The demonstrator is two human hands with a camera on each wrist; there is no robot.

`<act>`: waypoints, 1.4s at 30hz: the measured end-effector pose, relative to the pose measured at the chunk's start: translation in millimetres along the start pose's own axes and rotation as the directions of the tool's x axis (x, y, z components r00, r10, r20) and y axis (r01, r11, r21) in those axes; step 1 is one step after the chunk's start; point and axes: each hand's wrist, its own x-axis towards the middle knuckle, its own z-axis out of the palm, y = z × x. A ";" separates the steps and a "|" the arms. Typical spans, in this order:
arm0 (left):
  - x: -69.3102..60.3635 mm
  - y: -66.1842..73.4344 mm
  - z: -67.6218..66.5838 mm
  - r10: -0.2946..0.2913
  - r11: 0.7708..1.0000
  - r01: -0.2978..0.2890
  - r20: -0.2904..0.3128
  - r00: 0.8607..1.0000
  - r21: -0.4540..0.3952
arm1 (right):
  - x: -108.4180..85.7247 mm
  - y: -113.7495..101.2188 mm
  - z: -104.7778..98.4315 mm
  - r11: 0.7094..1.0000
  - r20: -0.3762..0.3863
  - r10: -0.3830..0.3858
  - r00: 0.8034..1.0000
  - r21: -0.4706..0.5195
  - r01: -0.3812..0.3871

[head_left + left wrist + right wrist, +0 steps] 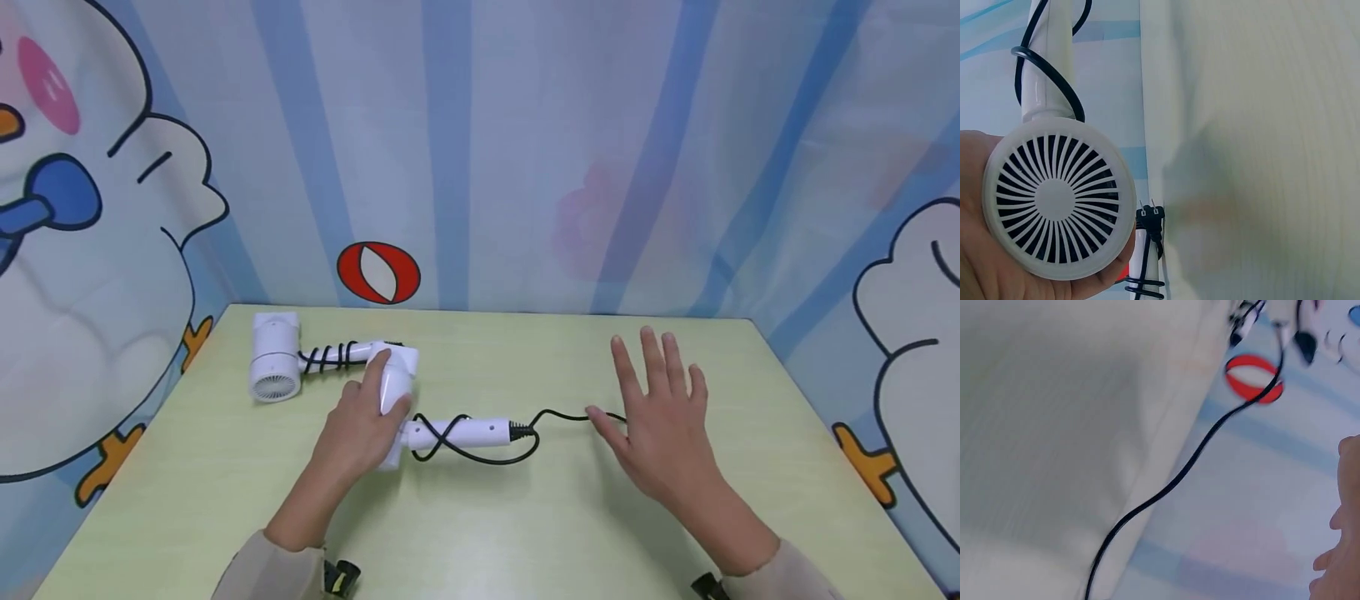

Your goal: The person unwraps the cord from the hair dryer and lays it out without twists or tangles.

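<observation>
Centre-left of frame, white hair dryer (397, 387) w/ black cord (1192, 461) looped round handle, L hand (358, 425) gripping its head, fingers curled, R hand (666, 433) at right, fingers straight & spread, cord by thumb, contact unclear, 2nd dryer (275, 354) at left, pale table (570, 525) below.

The head view looks forward and down over the bench (570, 517), far enough back to frame the left grip (362, 429) and right grip (667, 433). The left wrist view, turned sideways, faces the vented end of a hair dryer (1055, 201) up close. The right wrist view, slanted, looks along a black cord (1172, 481) toward the backdrop (1222, 506). Head and right wrist share the red-and-white print (378, 272); all 3 share bench and backdrop.
</observation>
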 end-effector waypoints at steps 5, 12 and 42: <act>0.5 2.1 0.3 0.001 1.000 -0.001 -0.004 1.000 0.009 | -12.5 -30.1 -15.9 0.999 -0.023 -0.044 0.999 0.005 0.044; 1.1 2.2 -0.3 0.006 1.000 -0.006 -0.004 1.000 0.007 | -17.1 -38.4 -20.7 0.999 -0.014 -0.049 0.999 0.002 0.049; -0.1 -0.2 -2.7 0.002 1.000 -0.002 -0.015 1.000 0.010 | 11.3 -26.9 59.1 0.986 0.311 -0.139 0.940 0.136 0.101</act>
